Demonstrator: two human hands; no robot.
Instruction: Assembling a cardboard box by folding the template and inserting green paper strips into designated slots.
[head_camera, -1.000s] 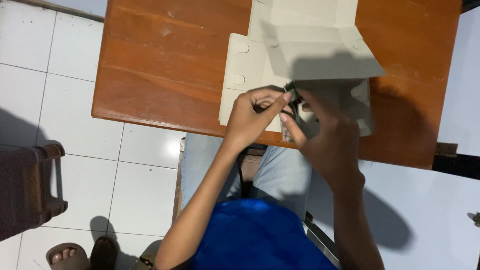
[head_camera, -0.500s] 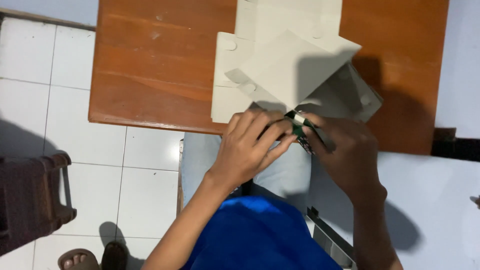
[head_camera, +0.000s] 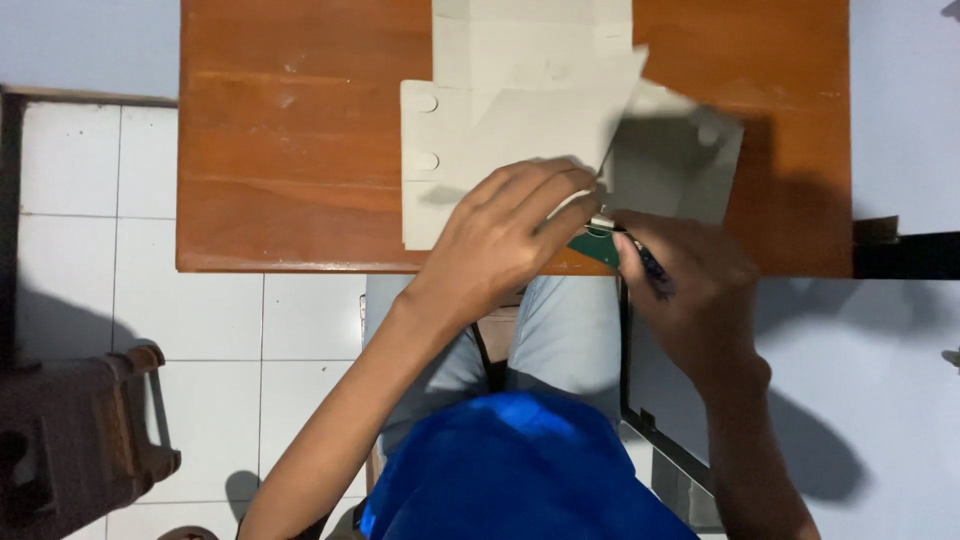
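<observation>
A flat grey cardboard box blank (head_camera: 500, 110), partly folded, lies on the brown wooden table (head_camera: 290, 130). My left hand (head_camera: 505, 235) rests on its near edge, fingers curled and pinching the cardboard beside a small green tool. My right hand (head_camera: 690, 285) grips that green tool (head_camera: 598, 245), which has a metal tip and a dark handle, right at the table's front edge. One cardboard flap (head_camera: 680, 160) stands raised behind my right hand.
White floor tiles (head_camera: 90, 210) lie left of the table. A dark brown plastic stool (head_camera: 70, 440) stands at the lower left. My blue shirt and grey trousers fill the bottom middle. A dark bar (head_camera: 905, 255) juts out at the right.
Both hands slid toward the table's front edge. The cardboard flaps have shifted, with a flap now folded over the middle and another raised at the right.
</observation>
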